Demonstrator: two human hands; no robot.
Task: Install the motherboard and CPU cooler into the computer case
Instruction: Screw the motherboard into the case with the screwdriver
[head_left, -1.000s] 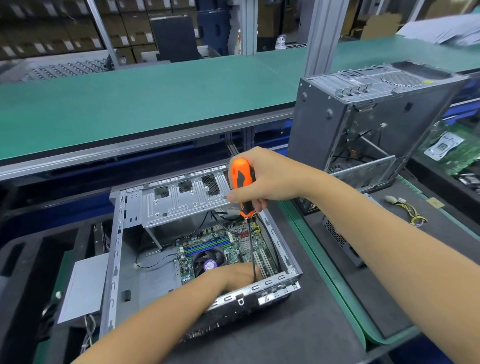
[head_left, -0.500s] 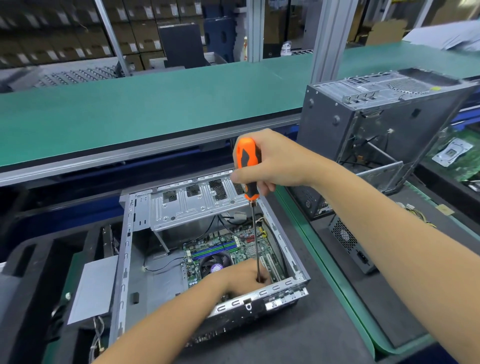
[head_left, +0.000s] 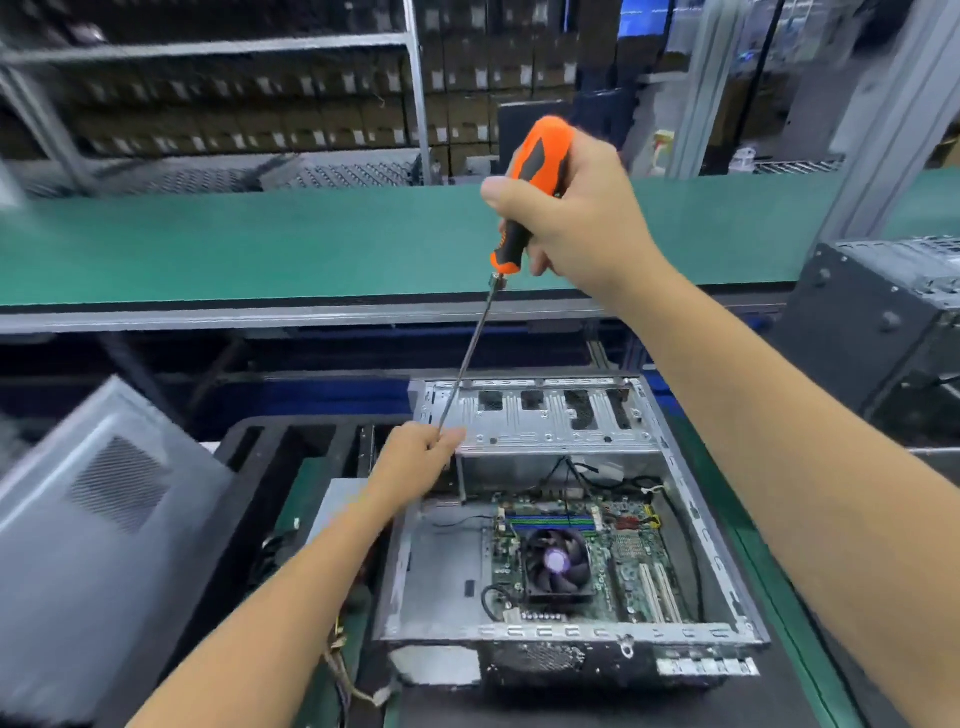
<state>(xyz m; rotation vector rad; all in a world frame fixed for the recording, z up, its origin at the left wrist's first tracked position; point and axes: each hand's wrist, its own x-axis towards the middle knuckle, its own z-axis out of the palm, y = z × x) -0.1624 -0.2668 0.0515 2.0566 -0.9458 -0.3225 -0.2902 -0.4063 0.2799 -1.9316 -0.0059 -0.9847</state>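
right hand (head_left: 576, 218) grips the orange screwdriver (head_left: 530, 192) at 12 o'clock — left hand (head_left: 421, 457) pinches its shaft tip (above the open case (head_left: 696, 519)'s 10 o'clock corner).

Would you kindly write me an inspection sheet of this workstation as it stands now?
Surface: dark mat under the open computer case.
Job's things: motherboard and CPU cooler sit inside the case.
Clutter: grey panel at left, blurred.
Hands: right hand grips the orange screwdriver; left hand pinches its shaft tip, above the case.
Cables: black leads in the case; loose wires outside.
Surroundings: green conveyor, second case, shelving.
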